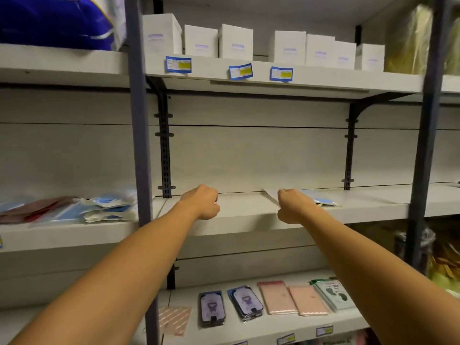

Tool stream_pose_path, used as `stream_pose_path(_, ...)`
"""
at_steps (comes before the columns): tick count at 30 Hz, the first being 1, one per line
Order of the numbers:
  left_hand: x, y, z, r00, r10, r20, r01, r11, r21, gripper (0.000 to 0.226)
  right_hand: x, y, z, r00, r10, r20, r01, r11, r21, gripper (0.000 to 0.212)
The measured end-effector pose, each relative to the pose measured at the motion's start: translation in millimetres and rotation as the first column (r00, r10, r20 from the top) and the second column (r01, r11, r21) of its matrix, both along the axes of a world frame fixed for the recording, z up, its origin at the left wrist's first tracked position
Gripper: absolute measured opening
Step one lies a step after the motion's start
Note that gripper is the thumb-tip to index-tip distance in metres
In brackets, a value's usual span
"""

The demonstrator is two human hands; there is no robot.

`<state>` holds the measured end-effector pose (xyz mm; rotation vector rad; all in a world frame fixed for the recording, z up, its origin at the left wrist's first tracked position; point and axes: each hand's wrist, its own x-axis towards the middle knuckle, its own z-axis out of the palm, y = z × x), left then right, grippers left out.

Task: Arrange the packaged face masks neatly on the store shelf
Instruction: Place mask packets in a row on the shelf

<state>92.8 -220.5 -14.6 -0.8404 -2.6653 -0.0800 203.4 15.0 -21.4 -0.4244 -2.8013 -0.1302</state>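
Both my arms reach out to the middle shelf (244, 212). My right hand (295, 207) is curled, and it grips a clear packaged face mask (323, 200) with a blue mask inside. The pack lies flat on the shelf, and its clear corner sticks out to the left of my hand. My left hand (202, 202) hovers over the bare shelf to the left with its fingers curled in; nothing shows in it. In the bay to the left lies a loose pile of packaged face masks (99, 207), blue, white and red.
White boxes (236, 42) line the shelf above, with blue price tags (241, 71) on its edge. The lower shelf holds dark packs (211, 308), pink packs (293, 298) and a green-white pack (334, 293). Grey uprights (139, 145) stand between bays.
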Motion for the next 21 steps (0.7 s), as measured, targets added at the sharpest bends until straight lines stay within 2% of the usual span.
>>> stream_pose_path(8,-52.1,76.1,-4.5,1.000,-0.024,-0.020,0.024,0.999,-0.039,0.033,-39.3,77.7,-0.2,0.998,-0.054,-0.032,0.054,0.998,0.010,0.016)
stream_pose_path(13,-86.5,127.0,4.0,0.997,-0.071,-0.038,0.071,0.998,0.000,0.033,-70.5,131.2,3.4,0.997,-0.035,-0.069,0.034,0.999,-0.016,0.034)
stream_pose_path(21,-115.2,191.5,10.1,0.992,-0.115,-0.045,0.114,0.993,-0.023,0.034,-104.0,197.3,4.4,0.994,-0.047,-0.095,0.044,0.998,-0.035,0.038)
